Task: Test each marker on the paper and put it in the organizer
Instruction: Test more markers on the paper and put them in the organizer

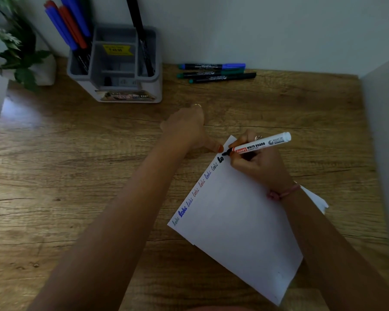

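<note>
My right hand (257,166) grips a white whiteboard marker (259,145) with its black tip touching the top corner of the white paper (238,221). Fresh thick black letters sit under the tip, after a row of blue, red and black test words along the paper's left edge. My left hand (185,127) rests on the desk beside the paper's corner, fingers curled; I cannot tell whether it holds anything, and its thumb points at the paper. The grey organizer (121,63) stands at the back left, holding blue and red markers (65,25) and a black one (139,34).
Three capped markers (213,72), blue, green and black, lie on the wooden desk by the back wall, right of the organizer. A leafy plant (11,48) stands in the far left corner. A white side wall (382,131) bounds the desk on the right.
</note>
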{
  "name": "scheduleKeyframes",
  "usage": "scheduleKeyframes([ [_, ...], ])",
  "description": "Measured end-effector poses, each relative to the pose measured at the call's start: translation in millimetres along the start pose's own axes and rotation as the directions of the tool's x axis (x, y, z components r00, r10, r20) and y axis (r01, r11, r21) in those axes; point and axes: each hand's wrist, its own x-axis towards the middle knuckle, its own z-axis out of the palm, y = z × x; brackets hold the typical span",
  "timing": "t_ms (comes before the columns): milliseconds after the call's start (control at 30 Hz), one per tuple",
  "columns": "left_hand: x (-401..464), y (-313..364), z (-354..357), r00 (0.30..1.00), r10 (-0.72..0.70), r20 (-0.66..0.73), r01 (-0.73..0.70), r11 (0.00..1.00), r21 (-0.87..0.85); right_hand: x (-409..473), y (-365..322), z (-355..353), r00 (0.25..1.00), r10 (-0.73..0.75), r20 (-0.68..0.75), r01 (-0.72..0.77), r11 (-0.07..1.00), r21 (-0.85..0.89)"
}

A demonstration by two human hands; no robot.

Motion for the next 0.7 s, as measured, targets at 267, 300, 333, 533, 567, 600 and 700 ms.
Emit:
scheduleKeyframes([
  [267, -0.4, 1.3, -0.9, 1.0, -0.016, 0.012, 0.016, 1.0, -0.015, -0.1, -1.1, -1.5, 0.999, 0.03, 0.028, -0.031, 0.999, 0.023],
  [300, 0.0, 1.2, -0.9, 1.0, -0.016, 0.012, 0.016, 1.0, -0.017, -0.5, -0.9, -1.9, 0.999, 0.025, 0.029, -0.026, 0.999, 0.024],
  [333, 0.2, 1.2, -0.8, 1.0, -0.018, 0.012, 0.018, 1.0, -0.017, -0.6, -1.2, -2.2, 0.999, 0.014, 0.031, -0.015, 1.0, 0.025],
  [533, 1.7, 2.1, -0.6, 0.999, -0.028, 0.019, 0.028, 0.999, -0.021, 1.9, -1.1, 0.1, 0.999, 0.026, -0.023, -0.026, 1.0, 0.002],
  [567, 2.0, 2.0, -0.5, 1.0, -0.026, 0.017, 0.027, 0.999, -0.02, 1.5, -0.2, -0.1, 0.999, 0.025, -0.029, -0.025, 1.0, 0.005],
  [600, 2.2, 1.9, -0.4, 1.0, -0.024, 0.014, 0.025, 1.0, -0.019, 1.0, 0.4, -0.5, 0.999, 0.022, -0.023, -0.022, 1.0, 0.022],
  [700, 3.0, 1.7, 0.2, 1.0, -0.026, 0.014, 0.027, 0.999, -0.018, 0.7, 0.9, -1.6, 1.0, 0.009, -0.002, -0.008, 0.999, 0.038],
])
